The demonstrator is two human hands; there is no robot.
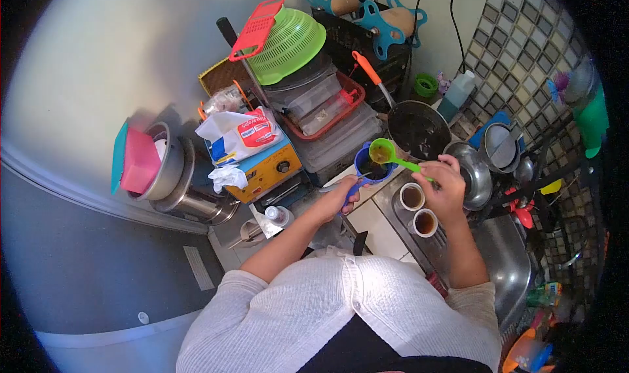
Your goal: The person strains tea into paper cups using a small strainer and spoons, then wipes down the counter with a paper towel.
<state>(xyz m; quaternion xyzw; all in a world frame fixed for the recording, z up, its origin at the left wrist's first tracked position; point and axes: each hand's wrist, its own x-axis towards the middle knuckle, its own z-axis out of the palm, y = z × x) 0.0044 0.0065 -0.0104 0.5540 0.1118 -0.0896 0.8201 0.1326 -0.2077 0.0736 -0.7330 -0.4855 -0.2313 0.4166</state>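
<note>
My right hand point(442, 184) grips the handle of a green ladle point(382, 151), whose bowl with some liquid in it is over the rim of a blue cup point(372, 166). My left hand point(341, 199) is closed around the blue handle point(354, 191) joined to that cup, which has dark contents. Two white cups with brown liquid, one point(412, 196) behind the other point(424, 223), stand on the metal drainboard below my right hand. Just behind the ladle is a dark pan point(419, 129) with an orange handle, holding dark liquid.
A metal bowl point(470, 175) and the sink point(508, 261) are at the right. Stacked plastic containers point(334, 134) with a green colander point(288, 45) on top stand behind. At the left are a yellow-and-blue appliance point(272, 170), a bottle point(278, 215) and metal pots point(167, 166).
</note>
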